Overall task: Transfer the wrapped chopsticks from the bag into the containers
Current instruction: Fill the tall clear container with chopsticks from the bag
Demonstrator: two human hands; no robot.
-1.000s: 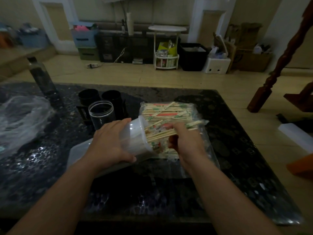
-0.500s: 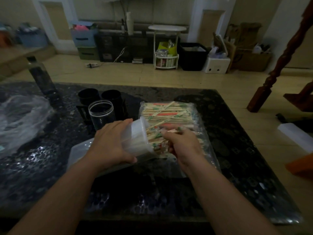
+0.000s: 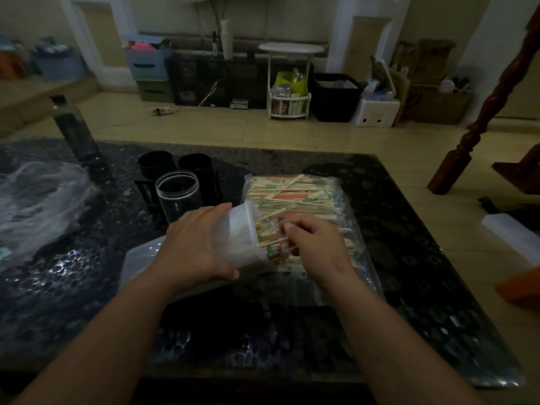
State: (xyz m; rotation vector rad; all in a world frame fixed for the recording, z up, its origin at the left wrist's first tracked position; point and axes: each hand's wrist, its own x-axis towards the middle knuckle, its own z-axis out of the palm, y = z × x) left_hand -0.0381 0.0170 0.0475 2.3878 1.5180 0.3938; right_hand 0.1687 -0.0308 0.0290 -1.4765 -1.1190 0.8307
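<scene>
Translucent white plastic, that's the container [image 3: 242, 229] your left hand [image 3: 198, 249] grips, fingers [image 3: 210, 211] and thumb wrapped round its wall. It is tipped on its side, mouth facing the bag [image 3: 359, 258]. Your right hand [image 3: 315, 247] is at that mouth, fingers curled and pinching a small bunch of wrapped chopsticks [image 3: 292, 197]. The rest lie in the open bag, flat on the worktop [image 3: 409, 258], about midway between the left and right edges and reaching toward the far edge.

Now, to do this well: hold the mouth low and just beside the pile so the travel is short. Line the bunch up lengthwise with the container before you push, because a crossed stick will likely jam at the rim. Feed ends first and let them slide to the bottom. Small bunches look safer than one big grab.

A clear jar [image 3: 178, 197] stands upright toward the far edge, with two black cups [image 3: 156, 168] behind it.

As for writing: the wrappers carry red and green print, but it's too small and dim to read. No brand is legible anywhere.
</scene>
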